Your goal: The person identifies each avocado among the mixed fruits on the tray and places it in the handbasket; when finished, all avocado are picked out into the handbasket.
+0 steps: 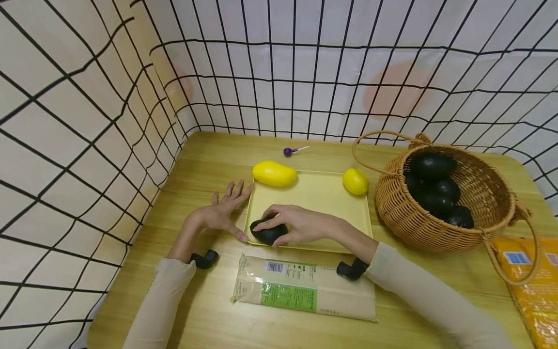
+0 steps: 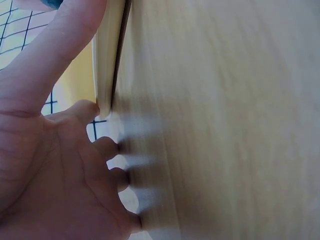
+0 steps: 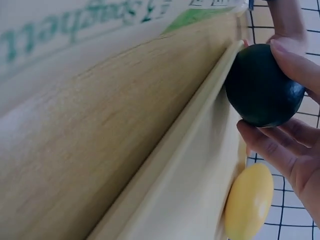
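My right hand (image 1: 301, 224) grips a dark avocado (image 1: 269, 234) at the near left corner of the yellow tray (image 1: 322, 203); in the right wrist view, thumb and fingers curl around the avocado (image 3: 262, 87). Beside the tray's left edge, my left hand (image 1: 222, 211) is spread with straight fingers. Its fingertips touch the table and its thumb and index finger reach the tray's edge, as the left wrist view of the hand (image 2: 60, 165) also shows. A yellow mango (image 1: 274, 174) lies at the tray's far left corner, and a lemon (image 1: 355, 182) at the far right corner.
A wicker basket (image 1: 392, 213) with several avocados stands right of the tray. In front of the tray lies a spaghetti packet (image 1: 305, 287). A purple lollipop (image 1: 288, 151) is behind it. An orange packet (image 1: 529, 291) lies at the right. Black wire mesh (image 1: 272, 87) borders the table.
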### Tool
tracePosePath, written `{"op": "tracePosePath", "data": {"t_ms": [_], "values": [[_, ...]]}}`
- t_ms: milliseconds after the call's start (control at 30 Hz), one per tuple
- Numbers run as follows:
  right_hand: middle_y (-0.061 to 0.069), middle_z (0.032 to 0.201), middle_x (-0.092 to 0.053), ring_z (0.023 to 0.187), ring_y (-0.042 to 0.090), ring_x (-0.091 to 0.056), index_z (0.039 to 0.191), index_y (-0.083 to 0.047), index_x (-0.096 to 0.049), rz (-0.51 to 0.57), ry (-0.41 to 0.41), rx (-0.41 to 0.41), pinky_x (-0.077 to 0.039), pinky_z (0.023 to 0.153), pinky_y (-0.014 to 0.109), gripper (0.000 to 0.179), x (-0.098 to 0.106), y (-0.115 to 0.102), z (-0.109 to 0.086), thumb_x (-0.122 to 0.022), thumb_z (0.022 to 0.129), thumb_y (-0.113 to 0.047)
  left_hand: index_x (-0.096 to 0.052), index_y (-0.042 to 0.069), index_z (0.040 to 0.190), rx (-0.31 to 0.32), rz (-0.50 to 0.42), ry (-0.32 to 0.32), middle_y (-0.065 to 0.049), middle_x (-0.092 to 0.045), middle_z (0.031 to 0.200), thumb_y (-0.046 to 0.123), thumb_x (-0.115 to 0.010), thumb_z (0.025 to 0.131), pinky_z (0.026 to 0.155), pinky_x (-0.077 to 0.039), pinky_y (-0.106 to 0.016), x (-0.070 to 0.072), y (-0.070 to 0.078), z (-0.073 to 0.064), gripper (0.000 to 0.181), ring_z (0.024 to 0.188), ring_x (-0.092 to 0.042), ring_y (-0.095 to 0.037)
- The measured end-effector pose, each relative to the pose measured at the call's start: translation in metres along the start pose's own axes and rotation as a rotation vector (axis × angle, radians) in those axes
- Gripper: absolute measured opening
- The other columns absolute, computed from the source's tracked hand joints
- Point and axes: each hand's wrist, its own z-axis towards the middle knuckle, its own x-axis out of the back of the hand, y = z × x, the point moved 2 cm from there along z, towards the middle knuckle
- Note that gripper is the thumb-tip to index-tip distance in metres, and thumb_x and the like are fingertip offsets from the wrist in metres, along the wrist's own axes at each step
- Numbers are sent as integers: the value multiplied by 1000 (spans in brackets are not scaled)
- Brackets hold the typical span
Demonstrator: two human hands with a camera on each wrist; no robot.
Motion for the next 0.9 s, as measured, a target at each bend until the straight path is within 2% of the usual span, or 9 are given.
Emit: {"op": "tracePosePath", "data": {"t_ms": [200,400,600,700,800,900], "values": [[9,151,-54,137,25,-52,148,-28,-59,21,-2,-23,-46,116,47,54,8,-1,-11,-74,96,-28,11,20,166,3,3,-1,-20,29,169,47,-93,72,115,20,-79,0,-1,0,143,154,33,-43],[11,149,-56,135,27,-54,147,-25,-60,36,62,-24,-47,115,50,54,20,-1,-30,-76,95,-27,11,19,166,1,1,1,-20,29,169,47,-93,72,115,20,-78,0,-1,1,143,155,32,-43],[8,148,-57,134,26,-55,145,-29,-61,12,200,-45,-49,111,52,53,40,0,-59,-76,95,-30,11,20,166,0,1,-2,-19,30,169,45,-94,72,115,21,-78,0,0,1,143,154,33,-42],[10,148,-56,132,29,-56,145,-27,-62,-7,287,-44,-53,104,52,52,54,-2,-79,-77,94,-27,12,20,166,-4,-1,-2,-19,31,168,44,-94,72,115,21,-77,0,0,1,143,154,33,-42],[12,149,-54,129,31,-57,144,-25,-63,-58,372,-46,-57,96,48,53,69,-5,-102,-78,93,-21,12,20,166,-5,-1,-1,-20,31,168,44,-93,73,115,21,-78,0,-1,1,143,154,33,-43],[11,149,-55,128,29,-57,144,-25,-63,-141,456,-52,-55,93,40,58,83,-7,-127,-81,90,-14,11,19,166,-5,-2,-3,-19,32,168,45,-93,73,114,21,-78,-1,-2,0,143,154,34,-43]]}}
